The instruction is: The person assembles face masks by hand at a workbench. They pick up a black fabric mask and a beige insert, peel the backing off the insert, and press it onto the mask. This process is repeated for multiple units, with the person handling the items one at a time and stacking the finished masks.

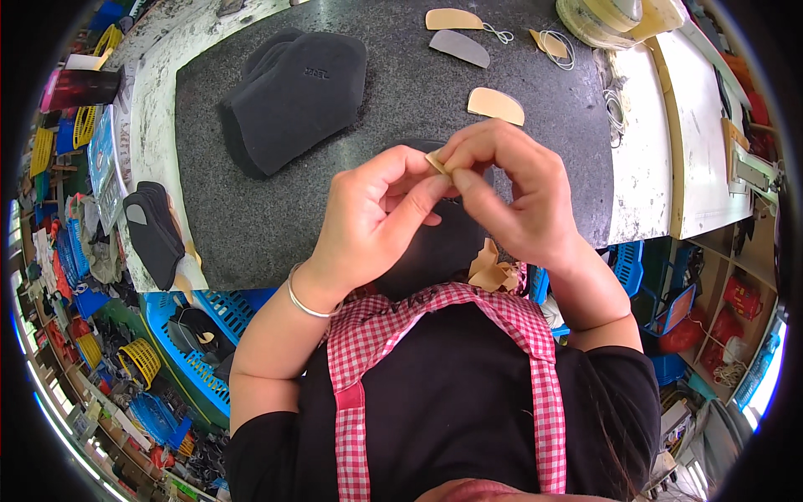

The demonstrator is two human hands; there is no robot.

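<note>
Tan piece (436, 161), small and thin, pinched between fingertips of both hands above near edge of dark stone slab (251, 217). Left hand (368, 219) closed on it from below and left, thumb and forefinger pressed together; right hand (510, 188) closed on it from above, fingertips curled over its upper edge. Only one corner of piece visible; remainder hidden behind fingers, so whether a backing layer is separating cannot be told. Held in air, clear of slab, in front of chest. Crumpled tan scraps (489, 269) lying just below hands at apron (435, 335). Similar tan curved cut-out (496, 105) flat on slab just beyond right hand; further tan cut-out (452, 18) and grey one (460, 47) at far edge. Stack of black foam parts (293, 96) at far left of slab, well apart from hands. Risk assessed: thin piece liable to tear or crease if pulled unevenly between opposed pinches; likely to slip and fall among scraps if either pinch loosens.
</note>
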